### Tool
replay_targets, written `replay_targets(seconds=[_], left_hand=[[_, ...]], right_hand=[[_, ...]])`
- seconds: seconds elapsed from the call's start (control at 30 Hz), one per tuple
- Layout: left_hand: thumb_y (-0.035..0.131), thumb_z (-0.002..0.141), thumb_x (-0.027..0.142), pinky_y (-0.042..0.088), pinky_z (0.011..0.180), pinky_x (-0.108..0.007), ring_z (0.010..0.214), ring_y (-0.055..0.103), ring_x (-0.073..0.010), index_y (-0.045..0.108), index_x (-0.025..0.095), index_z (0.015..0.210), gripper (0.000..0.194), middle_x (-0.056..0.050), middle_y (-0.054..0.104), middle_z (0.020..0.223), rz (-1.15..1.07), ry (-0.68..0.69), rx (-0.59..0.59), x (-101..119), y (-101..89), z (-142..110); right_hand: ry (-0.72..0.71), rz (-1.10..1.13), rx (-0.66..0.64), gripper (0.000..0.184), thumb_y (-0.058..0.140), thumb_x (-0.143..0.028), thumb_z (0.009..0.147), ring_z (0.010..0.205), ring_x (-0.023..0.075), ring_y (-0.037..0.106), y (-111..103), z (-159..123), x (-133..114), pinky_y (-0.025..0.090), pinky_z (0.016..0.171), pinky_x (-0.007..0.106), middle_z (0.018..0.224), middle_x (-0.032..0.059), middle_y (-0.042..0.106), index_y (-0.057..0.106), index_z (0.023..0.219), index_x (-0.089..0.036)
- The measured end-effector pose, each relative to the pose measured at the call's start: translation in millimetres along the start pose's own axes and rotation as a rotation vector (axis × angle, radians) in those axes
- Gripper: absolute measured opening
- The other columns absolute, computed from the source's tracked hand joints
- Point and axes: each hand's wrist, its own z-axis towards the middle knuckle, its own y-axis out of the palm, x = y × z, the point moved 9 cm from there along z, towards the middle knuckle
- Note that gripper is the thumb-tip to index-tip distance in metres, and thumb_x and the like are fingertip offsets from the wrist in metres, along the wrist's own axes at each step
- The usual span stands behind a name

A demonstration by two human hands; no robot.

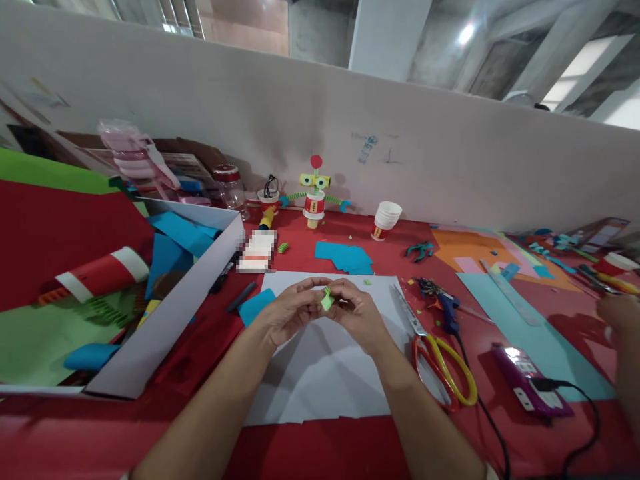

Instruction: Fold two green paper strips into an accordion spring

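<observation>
Between my two hands is a small folded green paper strip (327,301), pinched by the fingers of both. My left hand (295,308) curls in from the left and my right hand (356,308) from the right, with fingertips nearly meeting around it. Both hover over a white sheet (325,380) on the red table. Part of the strip is hidden by the fingers. Blue paper (257,305) lies by my left wrist, and more blue paper pieces (345,257) lie just beyond the hands. Scissors (440,370) with red and yellow handles rest right of my right hand.
A paper-cup figure (314,205) with green folded arms stands by the wall, near stacked cups (387,219). At left is a white box (165,320) of craft pieces. To the right are a glue gun (449,313), pliers (420,251), a purple power bank (530,383) and another person's hand (620,310).
</observation>
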Motion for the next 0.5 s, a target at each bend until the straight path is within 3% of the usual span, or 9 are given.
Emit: replay_targets(seconds=[0.2, 0.3, 0.5], left_hand=[[0.072, 0.069, 0.023, 0.048, 0.079, -0.031, 0.077, 0.061, -0.0140, 0.066, 0.018, 0.089, 0.021, -0.003, 0.065, 0.083, -0.066, -0.017, -0.025, -4.9, 6.5, -1.5], [0.074, 0.067, 0.021, 0.049, 0.080, -0.031, 0.071, 0.060, -0.0118, 0.065, 0.018, 0.084, 0.019, -0.001, 0.062, 0.074, -0.118, -0.049, -0.018, -8.8, 6.6, -0.7], [0.074, 0.065, 0.019, 0.048, 0.065, -0.024, 0.055, 0.050, -0.0088, 0.064, 0.017, 0.069, 0.011, 0.002, 0.053, 0.058, -0.102, -0.064, 0.052, -8.5, -8.0, 2.1]], right_hand=[[-0.062, -0.127, 0.225, 0.019, 0.057, -0.007, 0.065, 0.070, 0.0125, 0.052, -15.4, -2.8, -1.5, 0.041, 0.060, 0.023, 0.080, -0.0001, 0.055, 0.065, 0.075, -0.021], [-0.065, -0.158, 0.302, 0.021, 0.053, -0.006, 0.063, 0.069, 0.0124, 0.052, -18.6, -5.5, -0.9, 0.042, 0.059, 0.023, 0.080, 0.0001, 0.055, 0.065, 0.073, -0.020], [-0.058, -0.145, 0.189, 0.017, 0.063, -0.014, 0.070, 0.074, 0.0136, 0.057, -8.5, -4.1, 0.5, 0.046, 0.064, 0.024, 0.084, 0.0013, 0.057, 0.068, 0.084, -0.021]])
